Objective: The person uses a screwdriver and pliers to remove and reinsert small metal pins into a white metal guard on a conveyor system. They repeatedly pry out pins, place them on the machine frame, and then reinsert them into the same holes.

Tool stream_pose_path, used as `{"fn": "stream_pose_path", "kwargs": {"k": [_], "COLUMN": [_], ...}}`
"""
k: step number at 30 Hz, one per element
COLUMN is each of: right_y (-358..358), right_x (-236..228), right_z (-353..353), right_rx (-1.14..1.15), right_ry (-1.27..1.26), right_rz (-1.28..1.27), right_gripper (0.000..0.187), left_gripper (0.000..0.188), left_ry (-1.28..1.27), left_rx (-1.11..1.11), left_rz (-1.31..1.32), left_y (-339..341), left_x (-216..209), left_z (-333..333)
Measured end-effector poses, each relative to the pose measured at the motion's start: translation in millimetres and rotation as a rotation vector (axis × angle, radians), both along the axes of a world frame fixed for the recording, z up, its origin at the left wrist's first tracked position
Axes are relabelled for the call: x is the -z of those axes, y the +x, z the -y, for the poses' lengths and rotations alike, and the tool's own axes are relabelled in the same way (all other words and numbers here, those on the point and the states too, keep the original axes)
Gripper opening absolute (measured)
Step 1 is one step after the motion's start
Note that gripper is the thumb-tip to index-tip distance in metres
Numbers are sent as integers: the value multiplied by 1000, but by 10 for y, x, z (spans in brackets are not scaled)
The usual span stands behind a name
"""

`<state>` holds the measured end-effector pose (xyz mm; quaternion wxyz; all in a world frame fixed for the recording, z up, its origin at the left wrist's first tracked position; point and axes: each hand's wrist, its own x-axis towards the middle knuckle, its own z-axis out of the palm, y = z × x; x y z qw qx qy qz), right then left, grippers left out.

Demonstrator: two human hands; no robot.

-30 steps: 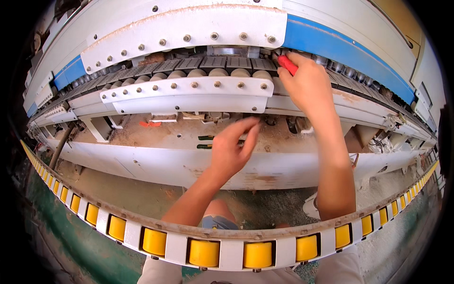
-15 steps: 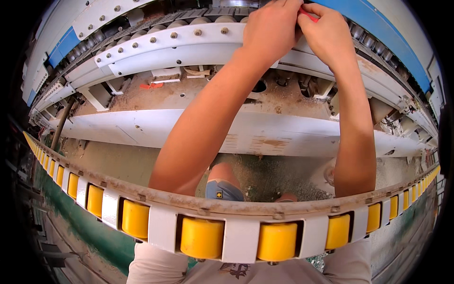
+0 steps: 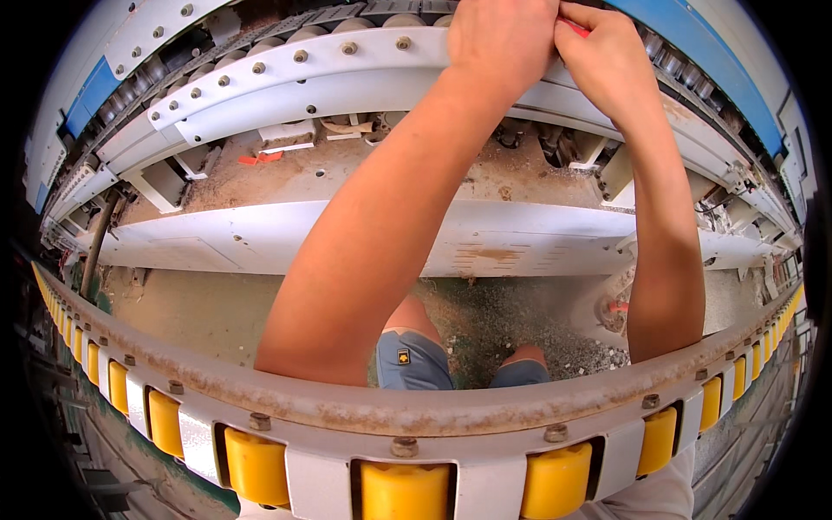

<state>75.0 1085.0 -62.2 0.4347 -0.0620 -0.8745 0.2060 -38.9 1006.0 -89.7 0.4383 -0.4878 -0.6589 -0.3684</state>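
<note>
Hands | left hand beside right hand | right grip clamped on red tool | left grip unclear

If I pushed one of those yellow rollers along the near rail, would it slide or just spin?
Probably just spin: each yellow roller sits in a slot of the bolted rail. It looks thick and solid, so likely stiff, and grippy rather than slippery.

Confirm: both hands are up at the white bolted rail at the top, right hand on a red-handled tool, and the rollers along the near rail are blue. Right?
Not quite. The rollers along the near rail are yellow, not blue, as the head view shows. The rest holds: left hand and right hand are together at the white bolted rail, with a red-handled tool at the right hand.
</note>
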Motion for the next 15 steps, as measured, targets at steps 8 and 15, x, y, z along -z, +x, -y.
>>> {"fn": "stream_pose_path", "kwargs": {"k": [8,15], "right_y": [7,25], "right_x": [-52,-69], "right_z": [19,-45], "right_rx": [-4,124], "right_ry": [-39,97], "right_rz": [39,192], "right_gripper": [28,37], "left_gripper": [13,15], "left_ry": [-57,-69], "left_rx": [-14,-25], "left_rz": [65,74], "left_y": [17,40], "left_x": [-33,-9], "left_z": [6,0]}}
